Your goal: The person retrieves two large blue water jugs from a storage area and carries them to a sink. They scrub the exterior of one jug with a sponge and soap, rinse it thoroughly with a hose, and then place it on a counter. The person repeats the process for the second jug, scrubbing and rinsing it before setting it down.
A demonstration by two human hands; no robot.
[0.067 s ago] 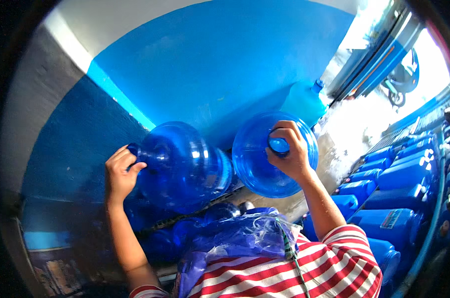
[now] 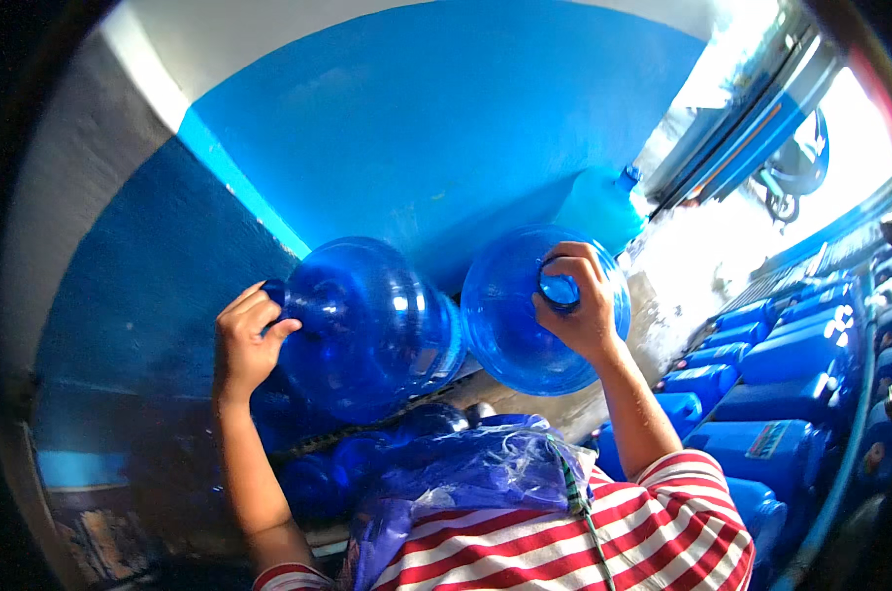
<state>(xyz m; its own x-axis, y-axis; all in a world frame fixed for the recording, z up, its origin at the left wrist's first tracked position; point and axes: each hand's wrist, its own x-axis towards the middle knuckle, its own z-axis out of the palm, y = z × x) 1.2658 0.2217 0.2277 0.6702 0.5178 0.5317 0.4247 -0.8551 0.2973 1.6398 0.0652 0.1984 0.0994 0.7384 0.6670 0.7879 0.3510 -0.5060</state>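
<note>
My left hand [image 2: 247, 340] is closed around the neck of a large clear-blue water jug [image 2: 362, 320], which leans over with its neck to the left. Its base end comes up against a second blue water jug [image 2: 505, 330] in the middle of the view; whether they touch I cannot tell. That second jug is seen from above, its round mouth facing up. My right hand [image 2: 586, 305] wraps its fingers around this jug's neck. The lower parts of both jugs are out of sight.
Behind stands a blue wall [image 2: 416, 128], with a lighter blue capped jug [image 2: 598, 209] beside it. Rows of blue containers [image 2: 751, 443] fill the right side. More dark-blue jugs [image 2: 431, 419] lie close to my body, near a purple plastic-covered apron [image 2: 465, 473].
My left hand and the leaning jug have shifted slightly right, closing the gap to the second jug. Both hands keep their hold on the necks.
</note>
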